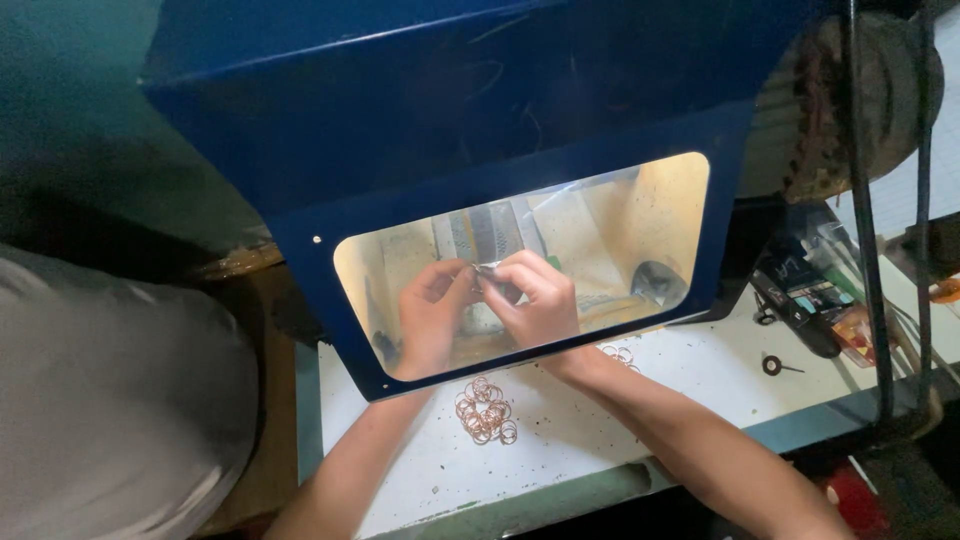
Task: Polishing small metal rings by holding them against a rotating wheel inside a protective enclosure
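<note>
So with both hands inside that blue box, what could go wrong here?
The small metal piece, pinched between the left hand and right hand, could slip and drop inside the blue hood. The right forearm passes close to the loose copper rings and might scatter them off the white bench.

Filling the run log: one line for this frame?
left hand pinching small metal piece | right hand pinching same piece | both behind blue hood window | copper rings on white bench
</note>
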